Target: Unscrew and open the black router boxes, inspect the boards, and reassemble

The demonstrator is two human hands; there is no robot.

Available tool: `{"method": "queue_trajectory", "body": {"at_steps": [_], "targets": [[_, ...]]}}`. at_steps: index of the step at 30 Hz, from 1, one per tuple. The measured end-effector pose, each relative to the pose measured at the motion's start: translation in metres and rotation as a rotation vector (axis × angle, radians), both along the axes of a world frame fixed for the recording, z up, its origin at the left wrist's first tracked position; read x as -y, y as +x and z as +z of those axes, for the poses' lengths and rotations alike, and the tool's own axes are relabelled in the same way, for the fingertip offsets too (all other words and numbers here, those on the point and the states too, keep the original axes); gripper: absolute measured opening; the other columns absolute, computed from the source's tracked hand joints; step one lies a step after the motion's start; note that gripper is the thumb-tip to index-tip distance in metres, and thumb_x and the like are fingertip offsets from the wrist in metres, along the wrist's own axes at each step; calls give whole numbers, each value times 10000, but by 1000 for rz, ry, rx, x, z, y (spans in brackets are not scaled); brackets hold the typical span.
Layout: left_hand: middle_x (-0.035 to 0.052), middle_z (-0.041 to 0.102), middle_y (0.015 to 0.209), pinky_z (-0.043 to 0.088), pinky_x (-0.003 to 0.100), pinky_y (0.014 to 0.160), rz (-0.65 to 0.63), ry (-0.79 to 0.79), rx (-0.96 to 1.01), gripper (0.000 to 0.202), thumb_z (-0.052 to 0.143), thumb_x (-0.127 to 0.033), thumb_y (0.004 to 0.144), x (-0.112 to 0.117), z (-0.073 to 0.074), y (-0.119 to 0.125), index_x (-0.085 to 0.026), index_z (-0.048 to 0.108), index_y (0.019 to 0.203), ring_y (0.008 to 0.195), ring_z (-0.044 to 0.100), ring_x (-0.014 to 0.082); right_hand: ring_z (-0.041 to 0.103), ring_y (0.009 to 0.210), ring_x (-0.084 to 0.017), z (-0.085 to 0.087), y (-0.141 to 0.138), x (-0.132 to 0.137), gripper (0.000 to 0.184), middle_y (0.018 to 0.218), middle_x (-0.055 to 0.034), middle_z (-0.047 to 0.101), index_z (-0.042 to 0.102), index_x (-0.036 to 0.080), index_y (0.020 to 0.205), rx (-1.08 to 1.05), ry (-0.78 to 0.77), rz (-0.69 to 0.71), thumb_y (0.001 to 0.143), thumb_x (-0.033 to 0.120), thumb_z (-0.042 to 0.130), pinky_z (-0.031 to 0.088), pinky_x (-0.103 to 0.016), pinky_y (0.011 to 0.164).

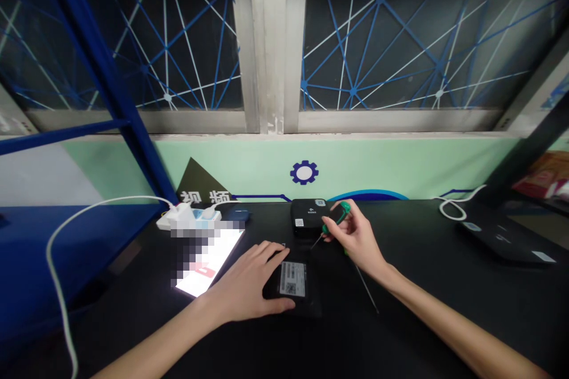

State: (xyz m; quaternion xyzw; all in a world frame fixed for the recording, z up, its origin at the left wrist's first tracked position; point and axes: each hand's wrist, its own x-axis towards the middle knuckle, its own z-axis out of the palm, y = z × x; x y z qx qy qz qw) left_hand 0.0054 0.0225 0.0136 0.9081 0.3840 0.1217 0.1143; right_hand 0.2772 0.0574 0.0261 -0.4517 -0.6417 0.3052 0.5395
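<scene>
A flat black box (313,299) lies on the table with a white printed label (293,279) facing up. My left hand (249,281) grips it from the left, fingers at its far edge and thumb along its near edge. In my right hand (358,237) is a screwdriver (336,218) with a green and black handle. Its thin shaft slants down to the left, and the tip is close to the box's far right corner. Beneath my right hand lies a second thin metal shaft (367,290); a bit of green shows at its upper end.
Behind the box stands another black box (307,213) with stickers. A lit screen (213,260) lies left of my left hand, near a white power strip (189,218) with plugs and a white cable (48,243). Further black devices (507,243) sit at the right.
</scene>
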Motion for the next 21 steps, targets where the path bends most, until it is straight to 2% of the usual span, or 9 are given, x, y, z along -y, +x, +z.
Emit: {"method": "queue_trajectory", "body": {"at_steps": [4,7,10,16,21], "targets": [[111,426,1535,332,562,1138,-14,-1,-5,857,624,-687,856,0,0,-1,-261,346,1546,1402,383,378,607,494,-160,7,-6,-1,339,528,87,483,431,257,883,74,36,-10,867,485,682,519,-279,509],[125,403,1552,309,591,1143,-22,-18,-25,968,646,-746,794,0,0,-3,-251,321,1561,1412,367,407,639,510,-174,11,-14,-3,366,529,101,429,411,261,897,56,31,37,862,499,688,557,-286,504],[130,398,1557,281,613,1150,-36,-28,-17,1073,676,-793,720,0,0,-5,-252,306,1569,1418,354,429,720,580,-219,11,-21,-6,392,548,93,458,420,259,989,0,-4,106,861,511,692,592,-284,501],[130,417,1547,271,606,1156,-33,-37,-5,1087,726,-770,680,0,1,-6,-262,333,1557,1416,360,431,752,599,-240,5,-21,-15,480,698,6,694,402,251,1009,-86,-74,123,825,566,713,601,-276,463],[144,401,1554,267,616,1155,-25,-50,-26,1113,715,-783,678,0,0,-5,-233,323,1563,1421,342,443,738,552,-224,4,-21,-20,478,674,19,690,387,253,986,-122,-96,109,820,547,725,586,-258,432]]}}
